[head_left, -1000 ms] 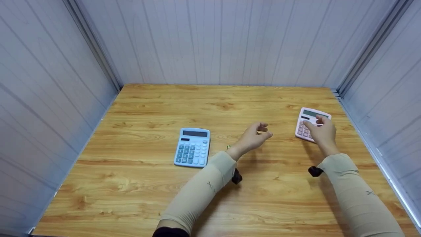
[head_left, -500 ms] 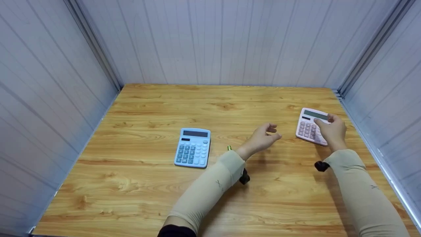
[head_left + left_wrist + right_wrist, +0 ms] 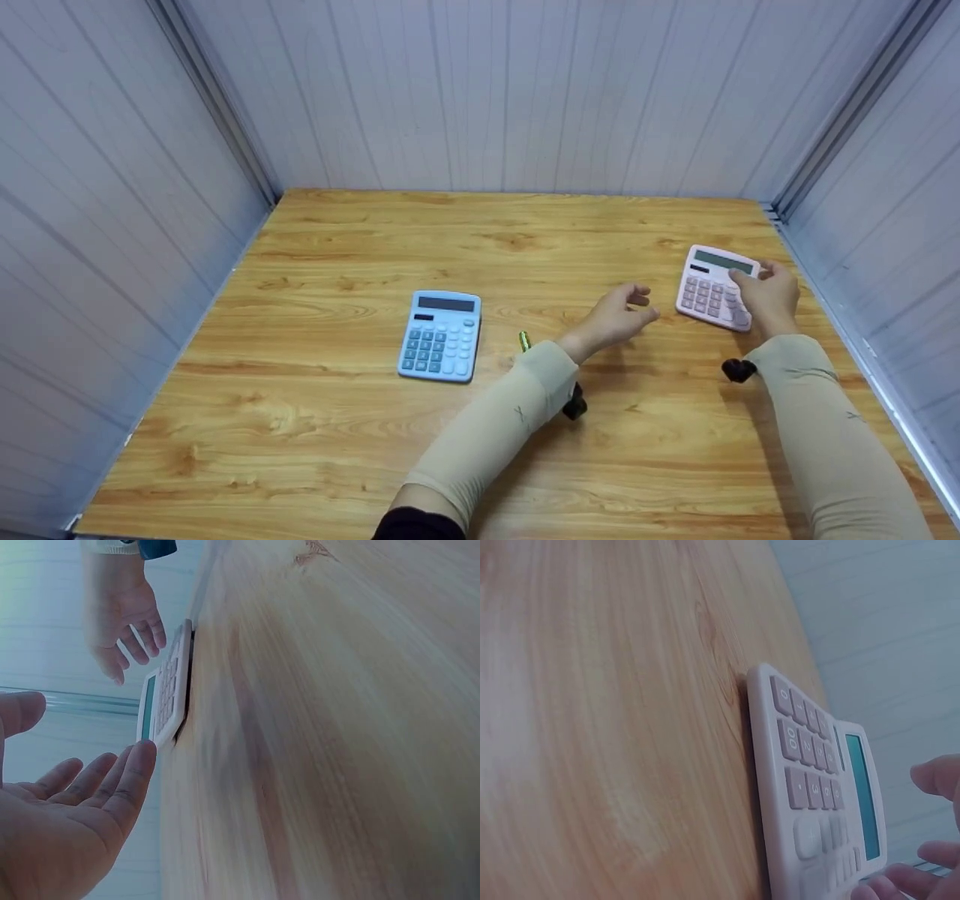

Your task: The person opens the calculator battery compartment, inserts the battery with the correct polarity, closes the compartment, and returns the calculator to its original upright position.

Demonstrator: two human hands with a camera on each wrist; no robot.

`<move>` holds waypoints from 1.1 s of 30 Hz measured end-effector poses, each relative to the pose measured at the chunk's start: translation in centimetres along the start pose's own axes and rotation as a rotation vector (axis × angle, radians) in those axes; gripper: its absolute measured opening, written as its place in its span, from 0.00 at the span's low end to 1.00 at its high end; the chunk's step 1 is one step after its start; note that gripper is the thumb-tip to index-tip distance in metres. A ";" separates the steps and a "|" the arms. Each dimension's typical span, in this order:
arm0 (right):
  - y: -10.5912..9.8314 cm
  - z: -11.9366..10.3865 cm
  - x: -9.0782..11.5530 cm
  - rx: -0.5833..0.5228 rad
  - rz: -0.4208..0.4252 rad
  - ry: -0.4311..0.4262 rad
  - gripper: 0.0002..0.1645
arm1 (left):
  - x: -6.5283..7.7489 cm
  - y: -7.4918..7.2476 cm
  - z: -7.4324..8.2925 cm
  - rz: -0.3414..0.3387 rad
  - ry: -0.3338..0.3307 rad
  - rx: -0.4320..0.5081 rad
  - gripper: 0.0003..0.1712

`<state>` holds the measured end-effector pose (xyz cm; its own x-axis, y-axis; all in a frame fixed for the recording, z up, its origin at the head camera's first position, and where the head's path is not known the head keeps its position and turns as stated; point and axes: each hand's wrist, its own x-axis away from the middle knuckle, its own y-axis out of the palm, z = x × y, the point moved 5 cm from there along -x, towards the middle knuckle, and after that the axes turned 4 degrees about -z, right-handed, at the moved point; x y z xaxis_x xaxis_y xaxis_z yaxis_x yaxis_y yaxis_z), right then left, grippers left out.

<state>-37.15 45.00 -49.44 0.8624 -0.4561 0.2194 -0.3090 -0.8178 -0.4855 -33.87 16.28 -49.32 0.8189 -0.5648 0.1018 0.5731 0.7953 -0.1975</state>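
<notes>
- The pink calculator lay face up near the right edge of the bench, toward its far right corner, with its display toward the far edge and its body turned a little askew.
- The right hand hung at the right side of the pink calculator; its thumb showed over the keys in the head view, the other fingers beyond the calculator's side.
- Its fingers were loosely bent, thumb well apart from the rest, and held nothing; whether a fingertip touched the casing could not be told.
- The left hand hung above the bench, to the left of the pink calculator and apart from it, its fingers relaxed and slightly spread, with nothing in them.
- A blue calculator lay face up left of the left hand, well in from the left edge.
- Between them, a small green object lay partly hidden by the left sleeve.
</notes>
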 end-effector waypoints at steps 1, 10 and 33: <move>0.0 0.1 -0.1 -0.003 -0.002 0.007 0.49 | -0.1 0.1 -0.1 -0.001 0.000 0.010 0.30; -0.6 0.8 -1.3 0.005 -0.015 0.041 0.50 | -0.6 1.1 -0.2 -0.031 -0.001 0.166 0.29; 0.3 1.6 -3.1 0.134 -0.136 0.035 0.39 | -1.6 2.4 -0.8 -0.019 -0.078 0.208 0.28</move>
<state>-39.27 46.71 -51.65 0.8775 -0.3584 0.3186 -0.1324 -0.8196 -0.5574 -33.80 18.89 -50.69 0.8033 -0.5676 0.1804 0.5756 0.8177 0.0100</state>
